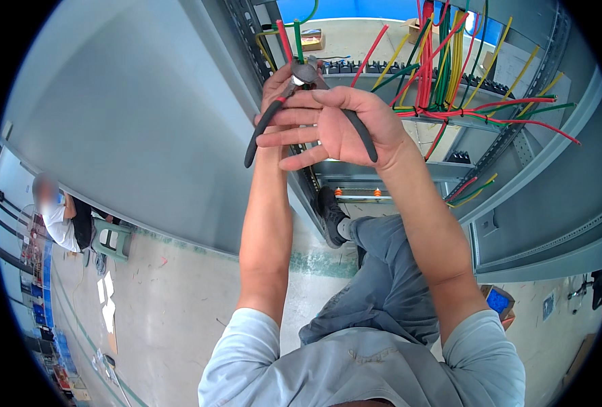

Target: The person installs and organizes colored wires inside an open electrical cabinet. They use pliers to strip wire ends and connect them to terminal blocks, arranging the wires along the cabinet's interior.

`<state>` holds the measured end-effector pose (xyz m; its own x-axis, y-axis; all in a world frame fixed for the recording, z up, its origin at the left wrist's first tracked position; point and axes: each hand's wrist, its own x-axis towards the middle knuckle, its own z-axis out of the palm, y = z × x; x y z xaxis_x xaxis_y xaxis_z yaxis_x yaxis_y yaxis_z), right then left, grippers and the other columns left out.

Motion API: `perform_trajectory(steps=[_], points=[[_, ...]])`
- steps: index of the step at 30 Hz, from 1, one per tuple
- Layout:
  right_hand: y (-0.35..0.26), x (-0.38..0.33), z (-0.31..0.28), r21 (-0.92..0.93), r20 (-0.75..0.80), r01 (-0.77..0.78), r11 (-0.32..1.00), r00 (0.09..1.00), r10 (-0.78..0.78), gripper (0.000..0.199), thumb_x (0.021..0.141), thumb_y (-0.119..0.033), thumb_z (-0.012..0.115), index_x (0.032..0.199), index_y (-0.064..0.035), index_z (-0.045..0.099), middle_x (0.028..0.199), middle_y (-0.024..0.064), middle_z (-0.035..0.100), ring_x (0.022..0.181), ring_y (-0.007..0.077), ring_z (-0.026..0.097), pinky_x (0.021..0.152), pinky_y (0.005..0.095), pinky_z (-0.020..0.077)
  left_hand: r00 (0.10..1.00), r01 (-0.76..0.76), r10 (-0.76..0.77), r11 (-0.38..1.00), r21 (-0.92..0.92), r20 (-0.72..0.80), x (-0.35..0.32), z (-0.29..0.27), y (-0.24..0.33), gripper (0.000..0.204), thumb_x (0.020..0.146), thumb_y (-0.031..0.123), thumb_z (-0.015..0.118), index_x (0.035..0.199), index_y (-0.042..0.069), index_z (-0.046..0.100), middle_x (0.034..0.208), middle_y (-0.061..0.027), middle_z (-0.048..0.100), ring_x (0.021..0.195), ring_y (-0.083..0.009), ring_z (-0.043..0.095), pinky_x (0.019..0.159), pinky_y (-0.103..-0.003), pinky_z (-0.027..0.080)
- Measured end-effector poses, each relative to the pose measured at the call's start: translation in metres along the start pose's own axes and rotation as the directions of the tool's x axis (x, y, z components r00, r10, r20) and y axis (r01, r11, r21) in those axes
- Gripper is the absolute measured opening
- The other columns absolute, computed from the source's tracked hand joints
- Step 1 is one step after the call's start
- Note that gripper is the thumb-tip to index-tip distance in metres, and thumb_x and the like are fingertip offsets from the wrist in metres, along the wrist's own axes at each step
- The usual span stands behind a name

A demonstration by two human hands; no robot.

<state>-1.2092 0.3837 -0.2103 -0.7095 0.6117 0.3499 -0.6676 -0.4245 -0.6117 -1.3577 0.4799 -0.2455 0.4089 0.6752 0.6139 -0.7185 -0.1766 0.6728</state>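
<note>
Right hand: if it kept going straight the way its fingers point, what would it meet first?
The right hand has its fingers pointing left across the cutter handles. Going on, they would probably meet the left hand or its wrist first, then the grey cabinet panel; depth is unclear.

Tight up top for me: both hands sit at the cabinet's front upright, cutter jaws right on the red and green wires. Right of that, the wire bundle hangs dense, with loose red and green ends sticking out toward the frame's right edge, so no clean pass there. Grey side panel walls off the left. Open room only below the shelf rail, lower centre, above my knee.
</note>
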Motion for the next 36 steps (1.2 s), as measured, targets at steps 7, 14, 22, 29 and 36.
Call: perform_trajectory(steps=[7, 14, 22, 29, 36], points=[[-0.012, -0.012, 0.001, -0.142, -0.071, -0.112, 0.983, 0.992, 0.103, 0.053, 0.105, -0.027, 0.040, 0.144, 0.0090, 0.041, 0.146, 0.0288, 0.048, 0.137, 0.0466, 0.047, 0.104, 0.0641, 0.0458, 0.999, 0.040, -0.038, 0.996, 0.080, -0.021, 0.001, -0.005, 0.000, 0.034, 0.099, 0.019, 0.060, 0.123, -0.004, 0.065, 0.104, -0.0119, 0.073, 0.089, -0.0195, 0.071, 0.080, -0.030, 0.059], [-0.026, -0.021, 0.004, -0.242, -0.120, -0.214, 0.946, 0.974, 0.190, 0.052, 0.104, -0.029, 0.043, 0.141, 0.0081, 0.047, 0.137, 0.0289, 0.054, 0.129, 0.0458, 0.055, 0.102, 0.0603, 0.0498, 0.989, 0.129, -0.136, 0.983, 0.132, 0.052, 0.000, -0.009, 0.006, 0.034, 0.098, 0.019, 0.061, 0.121, -0.005, 0.067, 0.107, -0.0112, 0.073, 0.088, -0.0179, 0.070, 0.080, -0.030, 0.057], [-0.038, -0.045, 0.030, -0.526, -0.282, -0.358, 0.772, 0.929, 0.239, 0.052, 0.101, -0.023, 0.050, 0.142, 0.0084, 0.045, 0.134, 0.0274, 0.057, 0.117, 0.0441, 0.064, 0.092, 0.0500, 0.0595, 0.998, -0.001, 0.013, 0.978, 0.207, -0.057, -0.004, -0.005, -0.001, 0.032, 0.098, 0.022, 0.064, 0.117, -0.004, 0.069, 0.103, -0.0096, 0.072, 0.096, -0.0162, 0.065, 0.090, -0.032, 0.051], [-0.039, -0.066, 0.083, -0.774, -0.388, -0.235, 0.589, 0.910, -0.147, 0.055, 0.097, -0.013, 0.055, 0.146, 0.0099, 0.041, 0.140, 0.0257, 0.054, 0.115, 0.0389, 0.067, 0.085, 0.0392, 0.0635, 0.998, -0.041, 0.051, 0.970, 0.240, -0.033, -0.010, 0.013, 0.005, 0.031, 0.100, 0.023, 0.063, 0.112, -0.004, 0.072, 0.086, -0.0062, 0.068, 0.082, -0.0145, 0.060, 0.083, -0.030, 0.048], [-0.007, -0.064, 0.096, -0.833, -0.264, -0.461, -0.305, 0.817, -0.513, 0.048, 0.094, -0.001, 0.053, 0.141, 0.0061, 0.048, 0.131, 0.0245, 0.060, 0.106, 0.0411, 0.067, 0.083, 0.0431, 0.0581, 0.994, -0.072, 0.092, 0.948, 0.309, -0.051, -0.016, 0.027, 0.003, 0.032, 0.101, 0.023, 0.060, 0.111, -0.006, 0.070, 0.085, -0.0065, 0.066, 0.081, -0.0144, 0.058, 0.081, -0.028, 0.044]])
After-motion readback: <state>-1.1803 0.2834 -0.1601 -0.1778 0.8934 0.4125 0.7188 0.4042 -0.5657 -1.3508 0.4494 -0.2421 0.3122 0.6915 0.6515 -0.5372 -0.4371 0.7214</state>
